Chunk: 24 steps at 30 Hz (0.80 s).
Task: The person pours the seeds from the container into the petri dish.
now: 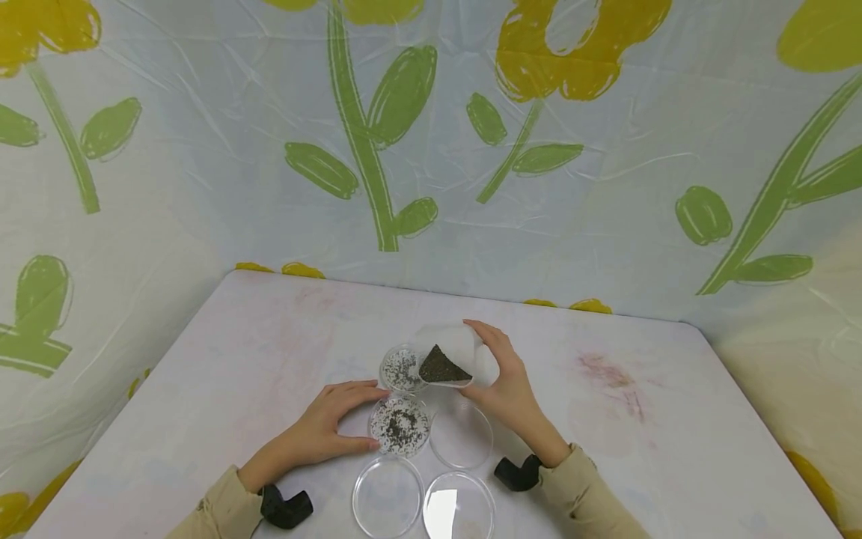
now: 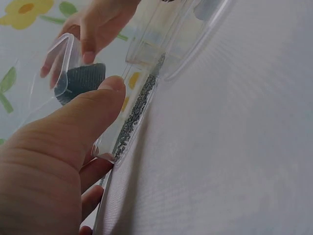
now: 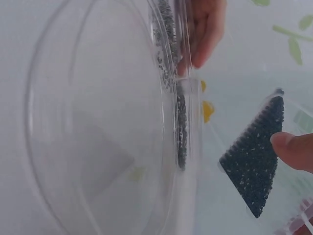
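My left hand (image 1: 323,427) holds the edge of a clear petri dish (image 1: 404,455), thumb on the near side and fingers on the far side. Dark granules (image 2: 134,117) are scattered over the bottom of that dish. My right hand (image 1: 508,385) grips a clear plastic container (image 1: 450,337), tilted above the table to the right of the dishes. Inside it, a heap of dark granules (image 3: 257,159) has slid into one corner. Behind the held dish stands another petri dish (image 1: 381,367) with scattered granules, partly overlapped by the container.
A bare clear dish (image 1: 461,434) lies right of the held one. Two more clear round dishes or lids, one on the left (image 1: 387,496) and one on the right (image 1: 459,505), lie at the near side. The white table (image 1: 283,337) meets a flower-patterned cloth (image 1: 606,209) behind.
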{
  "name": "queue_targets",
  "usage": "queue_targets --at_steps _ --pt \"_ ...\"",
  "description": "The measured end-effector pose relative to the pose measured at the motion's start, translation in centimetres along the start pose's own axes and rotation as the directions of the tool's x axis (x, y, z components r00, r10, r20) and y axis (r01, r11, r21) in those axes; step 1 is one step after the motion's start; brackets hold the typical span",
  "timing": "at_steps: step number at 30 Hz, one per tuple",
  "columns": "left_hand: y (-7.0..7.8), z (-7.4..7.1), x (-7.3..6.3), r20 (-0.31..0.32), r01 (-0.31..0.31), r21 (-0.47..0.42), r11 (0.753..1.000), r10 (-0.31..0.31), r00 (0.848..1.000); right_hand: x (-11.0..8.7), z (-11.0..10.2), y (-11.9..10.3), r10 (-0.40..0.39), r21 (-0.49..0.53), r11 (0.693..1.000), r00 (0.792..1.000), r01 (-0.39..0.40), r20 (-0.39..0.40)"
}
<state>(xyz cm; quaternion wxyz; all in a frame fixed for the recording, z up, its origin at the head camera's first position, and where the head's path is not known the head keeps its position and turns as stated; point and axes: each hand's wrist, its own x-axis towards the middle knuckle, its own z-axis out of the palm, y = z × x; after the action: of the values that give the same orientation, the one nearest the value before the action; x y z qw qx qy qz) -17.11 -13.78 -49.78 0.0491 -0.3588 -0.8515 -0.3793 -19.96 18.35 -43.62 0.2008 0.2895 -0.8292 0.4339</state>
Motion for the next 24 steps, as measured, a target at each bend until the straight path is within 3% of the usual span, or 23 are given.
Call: queue_targets --at_steps 6,12,17,24 --pt "0.1 -0.1 0.1 0.007 0.002 -0.002 1.0 -0.002 1.0 -0.1 -0.4 1.8 0.18 0.174 0.97 0.983 -0.172 -0.027" --pt "0.1 -0.1 0.0 0.01 0.008 -0.009 1.0 -0.008 1.0 -0.3 -1.3 3.6 0.354 0.382 0.866 0.935 -0.323 -0.013" --pt "0.1 -0.1 0.0 0.012 0.016 -0.015 1.0 -0.016 1.0 -0.8 -1.9 5.5 0.469 0.459 0.779 0.883 -0.426 0.024" --pt "0.0 0.0 0.0 0.011 0.02 -0.014 1.0 -0.02 1.0 -1.2 -2.4 7.1 0.539 0.514 0.712 0.841 -0.479 0.037"
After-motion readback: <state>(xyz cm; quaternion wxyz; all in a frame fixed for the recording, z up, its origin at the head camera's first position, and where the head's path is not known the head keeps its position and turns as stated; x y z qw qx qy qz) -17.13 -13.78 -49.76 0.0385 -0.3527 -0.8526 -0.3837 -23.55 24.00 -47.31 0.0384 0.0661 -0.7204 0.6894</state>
